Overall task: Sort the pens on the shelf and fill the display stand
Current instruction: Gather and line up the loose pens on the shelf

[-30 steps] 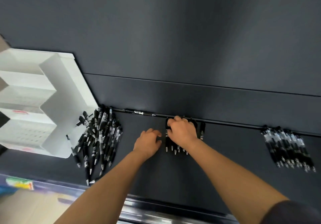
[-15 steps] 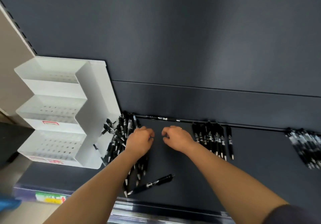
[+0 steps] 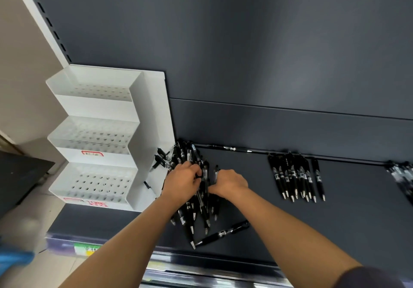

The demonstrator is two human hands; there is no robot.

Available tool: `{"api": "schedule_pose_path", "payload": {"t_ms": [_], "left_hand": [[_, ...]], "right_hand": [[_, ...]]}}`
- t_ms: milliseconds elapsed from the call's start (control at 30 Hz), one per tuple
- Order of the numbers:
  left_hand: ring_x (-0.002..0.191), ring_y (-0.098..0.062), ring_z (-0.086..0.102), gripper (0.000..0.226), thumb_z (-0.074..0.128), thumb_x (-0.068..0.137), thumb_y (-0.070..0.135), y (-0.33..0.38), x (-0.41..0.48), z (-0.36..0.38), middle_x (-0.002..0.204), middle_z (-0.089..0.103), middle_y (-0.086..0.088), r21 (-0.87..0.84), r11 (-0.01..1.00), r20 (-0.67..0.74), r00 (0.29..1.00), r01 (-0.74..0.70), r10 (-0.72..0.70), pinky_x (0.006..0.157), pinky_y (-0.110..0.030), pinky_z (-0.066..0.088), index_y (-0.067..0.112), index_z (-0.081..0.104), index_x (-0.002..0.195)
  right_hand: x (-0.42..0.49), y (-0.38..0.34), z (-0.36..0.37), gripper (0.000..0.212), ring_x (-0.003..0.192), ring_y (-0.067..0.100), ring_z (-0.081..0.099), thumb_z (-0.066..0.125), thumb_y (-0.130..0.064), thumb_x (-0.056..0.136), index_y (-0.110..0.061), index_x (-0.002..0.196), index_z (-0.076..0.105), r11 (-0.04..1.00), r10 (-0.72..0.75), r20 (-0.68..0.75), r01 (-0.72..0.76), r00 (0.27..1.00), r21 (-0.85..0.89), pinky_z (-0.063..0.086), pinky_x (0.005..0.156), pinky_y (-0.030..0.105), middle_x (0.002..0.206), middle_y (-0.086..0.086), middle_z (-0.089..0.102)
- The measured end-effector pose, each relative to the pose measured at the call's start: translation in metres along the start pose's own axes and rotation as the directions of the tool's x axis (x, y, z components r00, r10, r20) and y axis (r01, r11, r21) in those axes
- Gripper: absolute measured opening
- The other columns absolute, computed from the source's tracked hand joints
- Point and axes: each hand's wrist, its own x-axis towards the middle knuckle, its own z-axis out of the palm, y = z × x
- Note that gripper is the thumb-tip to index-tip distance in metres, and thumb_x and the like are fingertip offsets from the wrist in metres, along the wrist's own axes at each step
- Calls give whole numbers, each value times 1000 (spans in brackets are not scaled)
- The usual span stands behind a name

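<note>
**Head view.** Your left hand (image 3: pixel 182 183) lies on the pile of pens (image 3: pixel 190 155) at the left end of the shelf (image 3: pixel 335 225). Its fingers are curled round several barrels in a grip. Your right hand (image 3: pixel 230 182) is just beside it at the pile's right side, knuckles up and fingers tucked under. Whether they close on a pen cannot be told.

Half a second ago your left hand was at the pile's right side and your right was over bare shelf. A second ago both were on the sorted row (image 3: pixel 295 176). That row now lies by the back edge with its tips toward you, well apart from both hands. The loose pen (image 3: pixel 223 234) near the front edge lies slantwise, as it did half a second ago.

The view has swung left, so the display stand (image 3: pixel 154 113) shows whole. It is white, with three stepped perforated tiers, and stands at the shelf's left end with the pile against its right wall. A single pen (image 3: pixel 230 148) lies along the back edge. A third bunch (image 3: pixel 402 176), blurred, is cut off at the right end.

The shelf and the back panel (image 3: pixel 268 41) are matte dark grey. A price rail (image 3: pixel 201 263) with a green label (image 3: pixel 87 248) runs along the front edge. Left of the stand are a white slotted upright (image 3: pixel 44 19) and a beige wall (image 3: pixel 20 86).
</note>
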Motion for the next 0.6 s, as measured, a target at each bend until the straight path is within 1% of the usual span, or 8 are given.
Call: {"api": "schedule_pose_path", "payload": {"t_ms": [67,167,267,367,500,600], "left_hand": [[105,-20,49,19,51,91,26,1,-1,1,110,52,1,8,1000,22,1000,-2,2,85,-35,47,21,57,108],[104,-18,50,18,52,90,27,1,-1,3,110,49,2,-10,1000,31,999,10,-10,79,-34,49,21,55,107],[102,-18,50,21,53,90,27,1,-1,5,109,47,2,-31,999,33,999,21,-20,76,-33,49,21,52,110],[103,-18,51,24,54,91,26,1,-1,6,110,47,1,-49,999,41,999,23,-21,78,-35,50,20,51,113],[105,-19,51,25,54,91,23,2,-3,5,109,47,1,-71,997,35,999,30,-28,81,-37,50,19,51,115],[105,-20,50,25,53,91,24,5,-10,3,109,48,0,-59,998,13,1000,28,-28,83,-37,49,19,51,116]], "right_hand": [[0,4,0,20,84,22,59,58,-35,84,-17,83,50,999,39,-31,-40,999,-11,44,62,28,82,-2,52],[1,15,-1,15,84,23,58,57,-30,85,-17,90,53,996,94,-84,-93,992,13,42,62,27,94,1,59],[1,26,1,23,94,26,62,56,-28,87,-13,104,54,993,118,-122,-115,985,29,42,63,28,105,4,63],[1,28,4,35,99,28,62,51,-28,91,-8,119,47,994,105,-146,-106,984,4,42,65,30,112,8,62],[1,28,6,30,104,30,59,43,-25,94,-9,120,43,997,72,-151,-72,986,9,39,69,31,118,10,60],[-1,30,3,25,108,32,56,38,-18,95,-9,117,44,999,24,-194,-28,981,-19,36,73,34,119,14,60]]}}
